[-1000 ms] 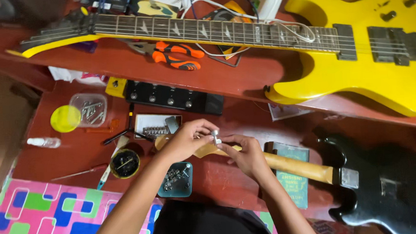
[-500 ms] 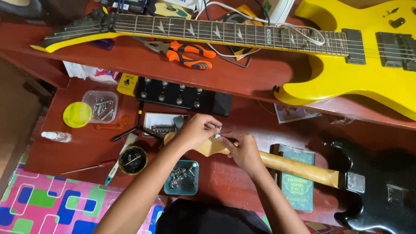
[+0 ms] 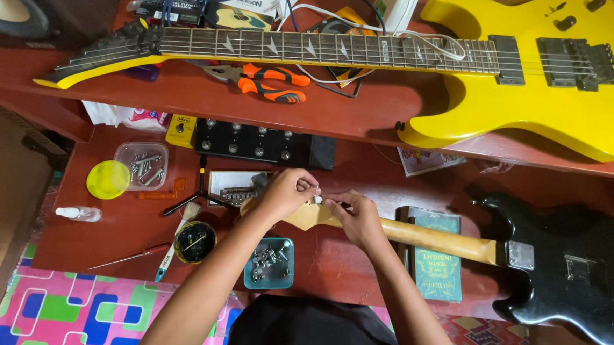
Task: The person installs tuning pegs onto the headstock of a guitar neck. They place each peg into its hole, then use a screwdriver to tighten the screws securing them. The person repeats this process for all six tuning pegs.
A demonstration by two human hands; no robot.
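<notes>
Both hands meet at frame centre: left hand (image 3: pixel 288 192) and right hand (image 3: pixel 355 215) pinch a small metal part (image 3: pixel 317 200) over the headstock (image 3: pixel 302 215) of the black guitar (image 3: pixel 570 257), lying lower right.

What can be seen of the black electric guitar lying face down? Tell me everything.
The black electric guitar lies back-up on the red-brown wooden table, its glossy body at the right with a metal neck plate and a rear cover plate. Its pale wooden neck runs left over a teal book to the headstock, where the left hand and right hand pinch small hardware with their fingers.
</notes>
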